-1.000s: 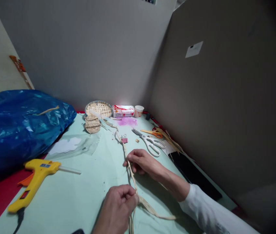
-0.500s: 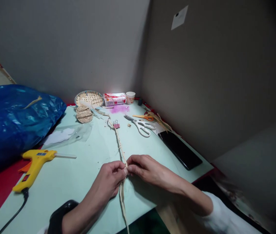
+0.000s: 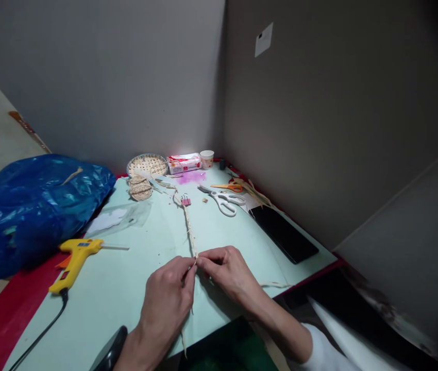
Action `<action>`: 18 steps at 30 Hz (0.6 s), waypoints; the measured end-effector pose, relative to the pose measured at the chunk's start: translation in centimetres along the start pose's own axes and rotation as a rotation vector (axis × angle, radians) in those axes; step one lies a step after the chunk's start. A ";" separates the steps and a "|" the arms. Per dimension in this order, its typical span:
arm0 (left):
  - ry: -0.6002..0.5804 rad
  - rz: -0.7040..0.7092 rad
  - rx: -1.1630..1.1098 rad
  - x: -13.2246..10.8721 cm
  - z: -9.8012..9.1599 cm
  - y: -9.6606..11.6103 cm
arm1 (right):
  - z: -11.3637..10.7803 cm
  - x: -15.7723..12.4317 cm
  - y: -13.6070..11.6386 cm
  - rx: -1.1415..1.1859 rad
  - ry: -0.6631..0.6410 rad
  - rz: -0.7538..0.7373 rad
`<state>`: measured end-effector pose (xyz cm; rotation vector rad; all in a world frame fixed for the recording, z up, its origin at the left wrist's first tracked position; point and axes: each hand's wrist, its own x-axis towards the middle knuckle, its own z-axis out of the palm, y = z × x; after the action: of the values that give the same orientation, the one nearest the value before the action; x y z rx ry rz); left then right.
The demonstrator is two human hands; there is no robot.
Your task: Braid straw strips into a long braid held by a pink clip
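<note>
A pale braided cord of dry plant fibre runs down the middle of the table, a pink binder clip at its far end. My left hand pinches the near end of the braid between thumb and forefinger. Right beside it, the thumb and forefinger of my right hand close on the same spot, the two hands almost touching. One loose strand hangs below my left hand toward the table edge. Another strand sticks out to the right past my right wrist.
On the left lie a yellow glue gun and a blue plastic bag. A woven basket, a coil of braid and a paper cup stand at the back. White-handled scissors, orange scissors and a black phone lie right.
The strands that hung together below my hands have parted, one now out to the right. My left hand has turned and shifted slightly left. The view has swung a little.
</note>
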<state>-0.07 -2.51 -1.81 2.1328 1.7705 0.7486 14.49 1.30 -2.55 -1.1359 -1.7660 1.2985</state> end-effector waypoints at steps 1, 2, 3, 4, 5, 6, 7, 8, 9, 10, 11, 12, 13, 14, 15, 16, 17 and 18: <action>0.009 0.011 0.037 -0.2 0.0 0.0 | 0.0 0.0 0.0 0.013 0.010 0.007; 0.017 0.016 0.072 -0.3 -0.1 0.0 | 0.0 0.0 0.0 0.021 0.018 0.015; 0.025 0.013 0.107 -0.5 -0.2 0.0 | 0.0 0.0 0.0 0.026 0.023 0.020; 0.038 0.006 0.139 -0.8 -0.4 0.0 | 0.0 0.1 0.0 0.029 0.027 0.023; 0.061 0.001 0.170 -1.0 -0.6 0.1 | 0.0 0.1 0.1 0.032 0.029 0.023; 0.092 -0.001 0.196 -1.4 -0.8 0.2 | 0.0 0.1 0.1 0.033 0.031 0.022; 0.127 0.003 0.215 -1.8 -0.8 0.3 | 0.1 0.1 0.2 0.035 0.032 0.021; 0.156 0.014 0.229 -2.2 -0.8 0.5 | 0.0 0.2 0.2 0.039 0.034 0.024; 0.173 0.029 0.245 -2.6 -0.6 0.8 | 0.0 0.2 0.2 0.045 0.033 0.029; 0.175 0.045 0.265 -2.9 -0.3 1.1 | -0.1 0.2 0.2 0.060 0.028 0.035; 0.160 0.057 0.295 -3.1 0.1 1.5 | -0.2 0.2 0.2 0.086 0.015 0.041; 0.134 0.064 0.343 -3.2 0.5 1.9 | -0.3 0.3 0.0 0.125 -0.007 0.049; 0.083 0.077 0.391 -3.2 1.1 2.4 | -0.5 0.3 -0.1 0.174 -0.034 0.063; 0.042 0.072 0.440 -3.1 1.6 2.9 | -0.8 0.4 -0.3 0.228 -0.064 0.081; 0.007 0.062 0.481 -3.0 2.1 3.5 | -1.0 0.4 -0.4 0.278 -0.095 0.103; -0.023 0.051 0.511 -2.8 2.6 4.0 | -1.1 0.5 -0.6 0.318 -0.117 0.126; -0.045 0.041 0.528 -2.7 3.0 4.5 | -1.3 0.5 -0.7 0.340 -0.131 0.146; -0.063 0.037 0.533 -2.7 3.4 4.9 | -1.4 0.6 -0.8 0.346 -0.135 0.158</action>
<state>5.51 -5.79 -2.70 2.4797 2.0742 0.2198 15.26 2.26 -1.38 -1.0242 -1.4877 1.7327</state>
